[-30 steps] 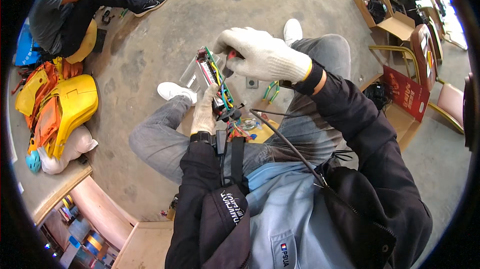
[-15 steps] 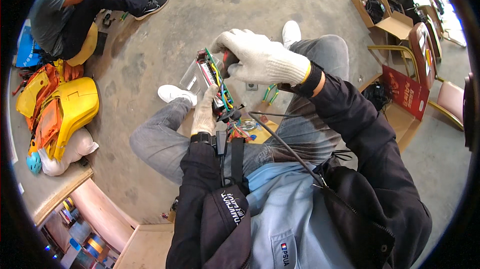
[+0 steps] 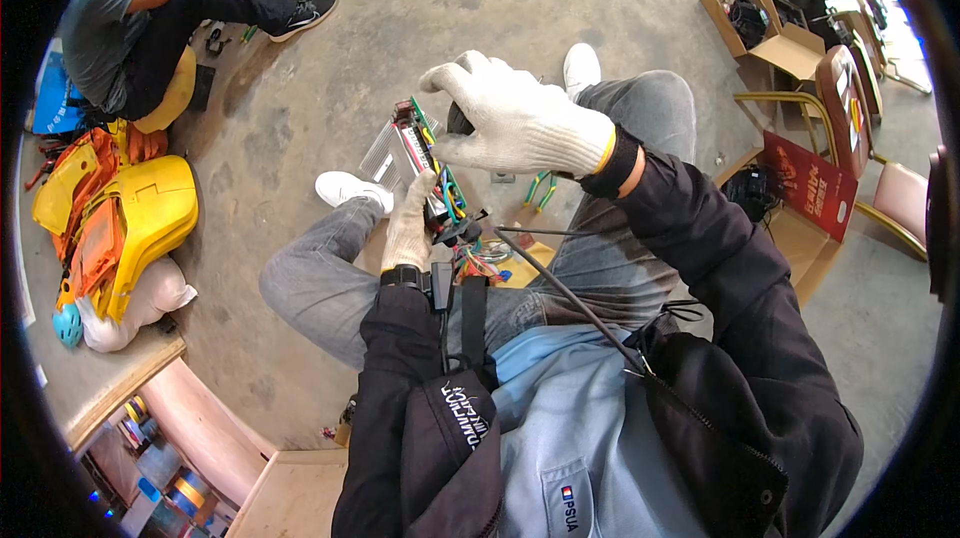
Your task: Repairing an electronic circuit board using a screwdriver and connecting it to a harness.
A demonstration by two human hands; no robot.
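Observation:
My left hand [image 3: 410, 223], in a white knit glove, grips a long electronic module [image 3: 445, 193] with a green board and coloured wires, tilted upward. Behind it shows a silver ribbed metal plate [image 3: 382, 153]. My gloved right hand [image 3: 515, 113] is above the module's right side, fingers curled around a dark tool [image 3: 458, 120], mostly hidden by the glove. A tangle of coloured wires [image 3: 480, 256] hangs below the module over a yellow surface between my legs. Green-and-yellow pliers [image 3: 538, 188] lie on the floor just beyond.
A seated person [image 3: 140, 28] is at upper left beside piled yellow and orange plastic panels [image 3: 145, 213]. Open cardboard boxes [image 3: 795, 53] and chairs [image 3: 890, 203] are at right. A wooden shelf [image 3: 220, 418] with spools is at lower left, and black cables [image 3: 560, 278] cross my lap.
My right hand's fingers have shifted on the tool, and its red part, visible earlier, is now covered. The left hand and module stay nearly in place.

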